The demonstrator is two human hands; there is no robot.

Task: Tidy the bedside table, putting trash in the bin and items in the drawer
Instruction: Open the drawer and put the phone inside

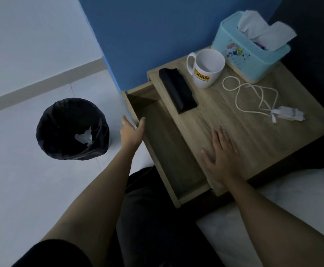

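Two hands: both bare, both in view over a wooden bedside table (253,135) set against a blue wall.
Left hand (132,132): grips the front panel of the drawer (169,151); thumb hooked over the inner face of the panel, fingers on the outer face and mostly hidden, so their spread cannot be told.
Right hand (221,153): lies palm down on the near part of the tabletop; fingers straight and slightly spread, holding nothing.
Drawer: pulled well out toward the floor side; the visible interior shows only bare wood.
Black case (177,90): long and dark, lying along the tabletop edge above the drawer, just beside the mug.
Mug (205,68): white, upright, yellow JOTUN label, handle turned toward the wall.
Tissue box (247,54): pale blue, at the far corner, white tissue (263,29) sticking up from its top.
Charger (288,113): white plug with a loosely looped white cable (249,93), on the right part of the tabletop, apart from the right hand.
Bin (72,129): on the light floor, left of the table, lined with a black bag; a crumpled clear scrap (84,137) lies inside.
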